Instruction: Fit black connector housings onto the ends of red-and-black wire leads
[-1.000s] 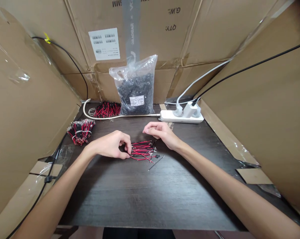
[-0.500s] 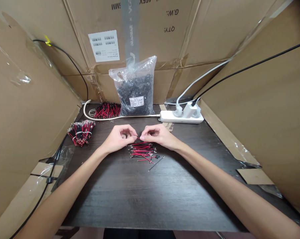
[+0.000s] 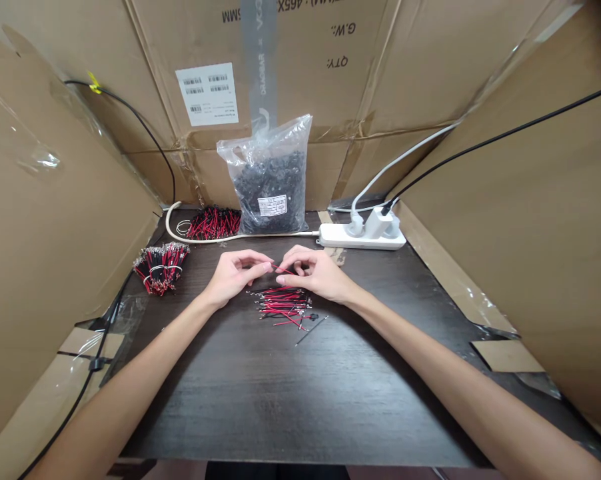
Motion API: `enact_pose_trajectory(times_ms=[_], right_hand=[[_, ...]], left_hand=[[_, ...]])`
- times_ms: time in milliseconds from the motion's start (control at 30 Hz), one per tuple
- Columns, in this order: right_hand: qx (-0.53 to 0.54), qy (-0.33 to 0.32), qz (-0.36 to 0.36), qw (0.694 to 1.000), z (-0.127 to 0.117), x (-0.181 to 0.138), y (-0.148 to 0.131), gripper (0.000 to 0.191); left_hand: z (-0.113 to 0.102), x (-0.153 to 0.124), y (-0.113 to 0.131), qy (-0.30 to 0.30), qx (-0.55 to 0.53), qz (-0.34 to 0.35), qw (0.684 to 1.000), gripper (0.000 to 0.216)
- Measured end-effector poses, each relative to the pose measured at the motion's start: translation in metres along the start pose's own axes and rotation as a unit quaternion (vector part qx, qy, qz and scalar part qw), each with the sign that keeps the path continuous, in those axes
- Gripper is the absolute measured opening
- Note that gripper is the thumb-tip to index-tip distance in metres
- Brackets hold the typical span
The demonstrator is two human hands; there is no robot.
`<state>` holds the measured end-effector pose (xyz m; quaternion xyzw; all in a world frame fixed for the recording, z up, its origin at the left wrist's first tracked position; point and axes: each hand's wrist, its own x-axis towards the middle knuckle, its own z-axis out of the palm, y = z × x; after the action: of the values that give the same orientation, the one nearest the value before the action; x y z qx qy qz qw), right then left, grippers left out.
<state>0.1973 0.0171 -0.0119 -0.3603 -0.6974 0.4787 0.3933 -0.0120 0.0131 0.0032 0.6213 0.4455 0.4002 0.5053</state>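
A loose pile of short red and black wires [image 3: 283, 304] lies in the middle of the dark table [image 3: 290, 393]. Just behind the pile, my left hand [image 3: 235, 275] and my right hand [image 3: 314, 271] meet fingertip to fingertip, together pinching one red wire [image 3: 280, 269] held a little above the table. A single dark wire [image 3: 311, 329] lies apart, to the front right of the pile.
A tied bundle of red and black wires [image 3: 159, 267] lies at the left; another heap [image 3: 211, 223] sits behind it. A clear bag of black parts [image 3: 270, 177] leans on the cardboard back wall. A white power strip [image 3: 363, 235] with plugs stands at the right. Cardboard walls enclose three sides.
My left hand left the pile's left end and rose to meet my right hand. Both now hold one red wire lifted off the pile.
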Motion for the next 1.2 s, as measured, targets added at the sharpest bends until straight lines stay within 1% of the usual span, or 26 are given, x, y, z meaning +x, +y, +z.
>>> enact_pose_trajectory(times_ms=[167,233,400,533,867,1033,1200], right_hand=[[0.022,0.024,0.044,0.998,0.0012,0.0007,0.0029,0.031],[0.035,0.034,0.049,0.998,0.0014,0.0014,0.0044,0.034],[0.043,0.054,0.049,0.996,0.0018,0.0022,0.0063,0.029],[0.047,0.064,0.057,0.995,0.0028,0.0016,0.0045,0.029],[0.082,0.065,0.074,0.992,0.0026,0.0015,0.0015,0.024],[0.091,0.074,0.082,0.99,0.0032,0.0017,-0.0005,0.024],[0.088,0.087,0.091,0.988,0.003,0.0015,-0.003,0.026]], left_hand=[[0.0007,0.0016,-0.0026,0.014,0.01,-0.018,1.0,0.035],[0.0007,0.0017,-0.0032,0.017,0.019,-0.021,0.999,0.037],[0.0011,0.0002,-0.0013,0.013,0.038,-0.011,0.999,0.036],[0.0012,0.0002,0.0,0.013,0.039,-0.019,0.999,0.035],[0.0029,0.0003,-0.0006,0.009,0.013,-0.036,0.999,0.037],[0.0013,0.0001,-0.0001,-0.008,0.02,-0.04,0.999,0.039],[-0.0001,-0.0008,0.0011,-0.029,0.017,-0.031,0.999,0.045]])
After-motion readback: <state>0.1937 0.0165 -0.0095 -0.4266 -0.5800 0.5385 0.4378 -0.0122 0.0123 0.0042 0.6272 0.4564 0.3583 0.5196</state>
